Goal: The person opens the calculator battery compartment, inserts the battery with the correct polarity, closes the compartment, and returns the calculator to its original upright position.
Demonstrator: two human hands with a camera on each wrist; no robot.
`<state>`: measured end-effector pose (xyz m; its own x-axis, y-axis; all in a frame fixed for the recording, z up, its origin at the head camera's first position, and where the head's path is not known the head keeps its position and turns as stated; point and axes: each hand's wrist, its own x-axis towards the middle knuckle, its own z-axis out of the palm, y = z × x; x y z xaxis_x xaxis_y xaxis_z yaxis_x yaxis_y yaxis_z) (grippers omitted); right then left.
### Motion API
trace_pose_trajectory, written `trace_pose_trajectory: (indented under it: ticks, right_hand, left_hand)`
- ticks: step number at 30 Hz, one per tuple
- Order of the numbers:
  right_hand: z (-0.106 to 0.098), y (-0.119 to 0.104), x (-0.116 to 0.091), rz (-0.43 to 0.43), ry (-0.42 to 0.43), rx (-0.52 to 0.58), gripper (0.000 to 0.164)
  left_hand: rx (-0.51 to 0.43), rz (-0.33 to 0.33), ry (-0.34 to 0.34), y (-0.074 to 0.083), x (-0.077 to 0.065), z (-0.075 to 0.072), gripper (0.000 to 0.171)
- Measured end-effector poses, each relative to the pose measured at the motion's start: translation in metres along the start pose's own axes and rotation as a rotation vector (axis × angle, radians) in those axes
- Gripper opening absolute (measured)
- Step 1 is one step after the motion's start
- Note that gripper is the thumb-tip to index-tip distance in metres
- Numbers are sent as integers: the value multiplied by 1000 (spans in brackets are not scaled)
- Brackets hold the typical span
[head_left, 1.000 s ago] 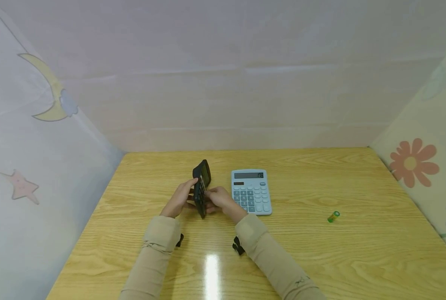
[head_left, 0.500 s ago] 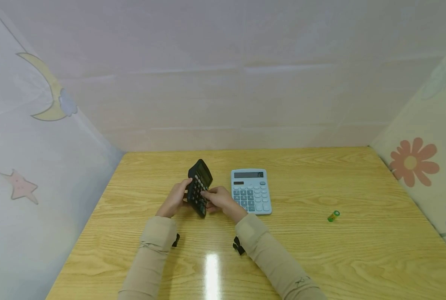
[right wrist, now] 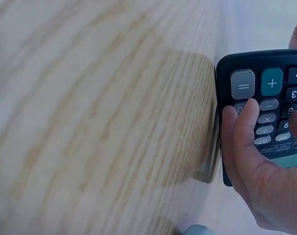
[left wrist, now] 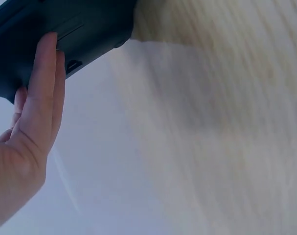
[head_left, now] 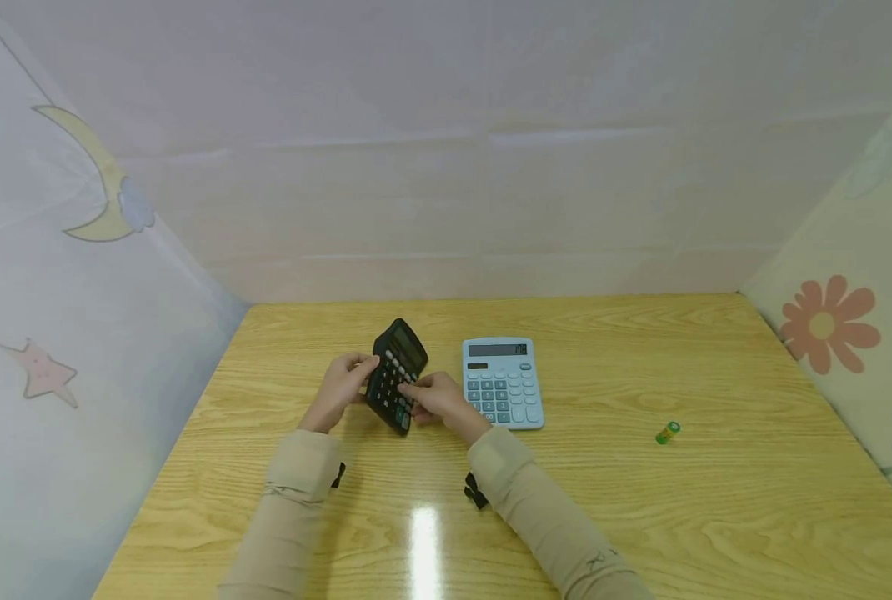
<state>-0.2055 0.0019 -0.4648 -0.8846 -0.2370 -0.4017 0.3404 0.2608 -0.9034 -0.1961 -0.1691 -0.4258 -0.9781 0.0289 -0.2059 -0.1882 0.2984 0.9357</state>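
Note:
A black desk calculator [head_left: 388, 382] is held up tilted over the table, keys facing right. My left hand [head_left: 339, 390] grips its left edge, thumb at the front. In the left wrist view, the left hand's fingers [left wrist: 43, 93] lie extended against the dark back of the calculator [left wrist: 94, 27]. My right hand [head_left: 444, 397] touches the key side near the lower right edge. The right wrist view shows the right hand [right wrist: 273, 188] with extended fingers over the small grey keys, beside the large equals key [right wrist: 243, 84]. A light blue calculator [head_left: 502, 373] lies flat just right of the hands.
On the right part of the wooden table [head_left: 603, 500] lies a small green-and-yellow battery [head_left: 668, 432]. Black pieces [head_left: 476, 492] show at both wrists. Printed cloth walls [head_left: 446, 208] enclose the table at the back and sides.
The black calculator has turned from nearly edge-on so that its keys and display show more. My left hand has shifted left with it. The right hand stays nearly in place.

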Motion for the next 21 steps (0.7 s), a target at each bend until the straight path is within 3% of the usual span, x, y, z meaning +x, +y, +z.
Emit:
trace_pose_trajectory:
  ticks: [9, 21]
  right_hand:
    - [1, 1, 1, -1, 6, 30, 43]
    - [4, 1, 4, -2, 21, 46, 33]
  left_hand:
    - [162, 96, 17, 6, -3, -8, 33]
    - [320, 120, 78, 1, -6, -16, 32]
